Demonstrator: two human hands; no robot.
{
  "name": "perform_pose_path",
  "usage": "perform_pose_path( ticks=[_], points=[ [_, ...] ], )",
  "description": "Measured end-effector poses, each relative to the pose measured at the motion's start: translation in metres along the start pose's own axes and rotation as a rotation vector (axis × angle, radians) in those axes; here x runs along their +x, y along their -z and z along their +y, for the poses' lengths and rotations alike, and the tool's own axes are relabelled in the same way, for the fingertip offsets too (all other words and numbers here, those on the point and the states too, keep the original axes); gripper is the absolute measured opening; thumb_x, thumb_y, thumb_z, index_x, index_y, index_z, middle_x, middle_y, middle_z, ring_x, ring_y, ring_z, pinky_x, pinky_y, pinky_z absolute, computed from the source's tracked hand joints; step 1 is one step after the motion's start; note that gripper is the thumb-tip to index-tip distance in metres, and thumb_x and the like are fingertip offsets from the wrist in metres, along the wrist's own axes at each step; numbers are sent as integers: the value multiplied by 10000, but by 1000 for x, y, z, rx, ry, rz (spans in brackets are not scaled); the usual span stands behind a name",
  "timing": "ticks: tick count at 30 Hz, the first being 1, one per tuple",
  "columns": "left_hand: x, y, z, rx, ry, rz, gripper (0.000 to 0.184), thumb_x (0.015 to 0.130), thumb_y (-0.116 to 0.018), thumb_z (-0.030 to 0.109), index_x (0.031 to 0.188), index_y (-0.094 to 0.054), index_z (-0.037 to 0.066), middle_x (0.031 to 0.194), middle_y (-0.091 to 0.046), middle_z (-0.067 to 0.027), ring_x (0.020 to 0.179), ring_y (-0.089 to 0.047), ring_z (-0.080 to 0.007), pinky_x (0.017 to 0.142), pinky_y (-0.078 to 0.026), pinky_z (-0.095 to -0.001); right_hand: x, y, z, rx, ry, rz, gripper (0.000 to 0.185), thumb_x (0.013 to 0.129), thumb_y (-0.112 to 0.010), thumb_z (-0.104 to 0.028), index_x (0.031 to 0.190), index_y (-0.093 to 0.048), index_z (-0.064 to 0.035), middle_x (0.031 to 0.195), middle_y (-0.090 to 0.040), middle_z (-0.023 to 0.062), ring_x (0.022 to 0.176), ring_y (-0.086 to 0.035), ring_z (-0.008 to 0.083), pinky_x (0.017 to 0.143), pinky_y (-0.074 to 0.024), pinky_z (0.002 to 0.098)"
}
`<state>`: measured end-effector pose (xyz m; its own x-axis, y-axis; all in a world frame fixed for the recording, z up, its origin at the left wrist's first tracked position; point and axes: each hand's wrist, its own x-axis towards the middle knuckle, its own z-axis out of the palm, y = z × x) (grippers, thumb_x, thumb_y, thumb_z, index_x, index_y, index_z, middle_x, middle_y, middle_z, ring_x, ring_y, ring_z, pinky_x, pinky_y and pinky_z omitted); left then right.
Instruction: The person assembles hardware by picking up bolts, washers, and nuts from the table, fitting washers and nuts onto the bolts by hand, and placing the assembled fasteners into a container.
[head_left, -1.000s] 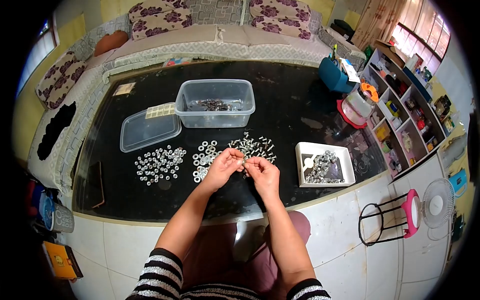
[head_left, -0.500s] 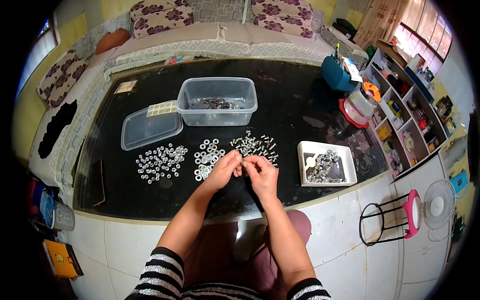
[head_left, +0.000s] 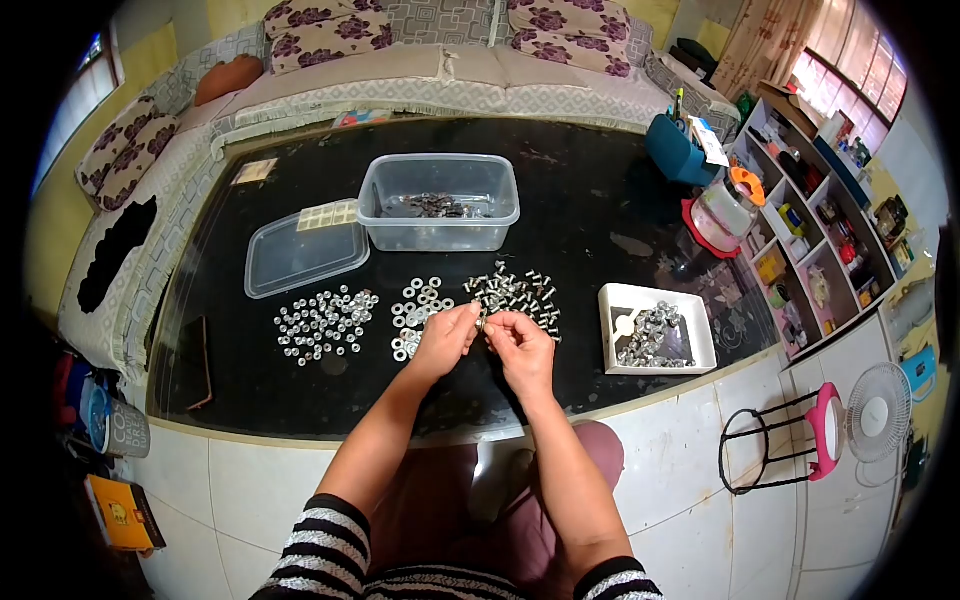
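Observation:
My left hand [head_left: 447, 341] and my right hand [head_left: 523, 350] meet over the near middle of the black table, fingertips pinched together on a small metal bolt [head_left: 481, 323]. Fingers cover most of it, so any washer or nut on it cannot be made out. Just beyond my right hand spreads a pile of bolts [head_left: 512, 291]. Flat washers [head_left: 409, 321] lie beside my left hand, partly behind it. Farther left is a loose group of nuts [head_left: 326, 324]. To the right, a white tray [head_left: 606, 330] contains metal fasteners [head_left: 655, 335] and a pale spoon-like piece [head_left: 626, 322].
A clear plastic tub [head_left: 438, 236] with small dark metal parts stands behind the piles, its lid [head_left: 305, 262] flat at its left. A phone-like dark object [head_left: 200, 362] lies near the left edge. A jar [head_left: 722, 212] and a teal holder [head_left: 677, 150] occupy the right back.
Both hands stay together over the same spot, with a slight shift of the fingers around the bolt. The whole view has moved a little; the piles and containers look the same.

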<state>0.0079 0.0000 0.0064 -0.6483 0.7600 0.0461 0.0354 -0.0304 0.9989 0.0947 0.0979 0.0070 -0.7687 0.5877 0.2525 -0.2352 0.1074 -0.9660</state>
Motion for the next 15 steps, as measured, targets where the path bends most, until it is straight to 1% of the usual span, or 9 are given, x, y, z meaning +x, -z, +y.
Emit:
perform_pose_path(
  ticks=[2, 4, 6, 8, 9, 11, 12, 14, 15],
  points=[
    [1, -3, -1, 115, -112, 138, 248, 858, -411, 230, 709, -466, 39, 552, -450, -3, 485, -428, -79, 456, -361, -229, 0, 0, 0, 17, -13, -3, 71, 755, -592, -30, 806, -585, 20, 699, -574, 22, 582, -510, 51, 544, -431, 185],
    [1, -5, 1, 116, -145, 129, 261, 861, -409, 235, 701, -469, 38, 553, -458, -6, 485, -433, -79, 451, -360, -231, 1, 0, -2, 111, -82, -23, 78, 783, -569, -41, 839, -576, 13, 711, -568, 10, 598, -509, 50, 543, -427, 174],
    [0, -5, 3, 116, -177, 118, 273, 865, -407, 240, 693, -472, 37, 553, -465, -9, 484, -437, -78, 446, -358, -233, 1, -1, -1, 119, -97, -27, 79, 784, -569, -44, 838, -576, 13, 713, -570, 12, 598, -511, 52, 546, -430, 175],
    [-1, -3, 2, 246, -138, 97, 271, 882, -380, 217, 686, -453, 44, 569, -435, 2, 495, -397, -65, 466, -335, -207, 1, -1, 0, 128, -113, -30, 81, 785, -570, -48, 837, -575, 14, 716, -571, 13, 598, -513, 54, 549, -433, 175],
    [-1, -2, 3, 246, -137, 97, 271, 882, -380, 217, 686, -453, 44, 569, -435, 2, 495, -397, -65, 466, -335, -207, 1, -1, 0, 129, -117, -36, 84, 786, -570, -50, 838, -573, 15, 721, -572, 15, 599, -516, 56, 550, -435, 175],
    [-1, -2, 4, 168, 1, 99, 256, 879, -388, 208, 696, -452, 41, 573, -433, 7, 497, -395, -63, 468, -335, -204, 2, -2, 0, 131, -121, -42, 87, 786, -570, -52, 840, -572, 17, 727, -573, 16, 601, -519, 58, 551, -436, 175],
    [-1, -3, 4, 168, 1, 99, 256, 879, -388, 208, 696, -452, 41, 573, -433, 7, 497, -395, -63, 468, -335, -204, 2, -3, 0, 172, -144, -30, 88, 787, -570, -52, 843, -571, 16, 733, -574, 18, 602, -522, 61, 550, -438, 175],
    [1, -6, 2, 81, -135, 155, 297, 882, -381, 213, 645, -437, 44, 544, -417, 9, 476, -383, -62, 446, -325, -208, 3, -2, 1, 212, -165, -20, 89, 787, -569, -53, 845, -570, 14, 739, -576, 21, 604, -525, 63, 549, -440, 176],
    [1, -7, 2, 81, -135, 156, 297, 882, -381, 213, 645, -437, 44, 544, -417, 9, 476, -383, -62, 446, -325, -208, 4, -2, 2, 226, -170, -23, 87, 788, -567, -52, 847, -569, 12, 743, -577, 23, 606, -528, 64, 547, -442, 177]
  ],
)
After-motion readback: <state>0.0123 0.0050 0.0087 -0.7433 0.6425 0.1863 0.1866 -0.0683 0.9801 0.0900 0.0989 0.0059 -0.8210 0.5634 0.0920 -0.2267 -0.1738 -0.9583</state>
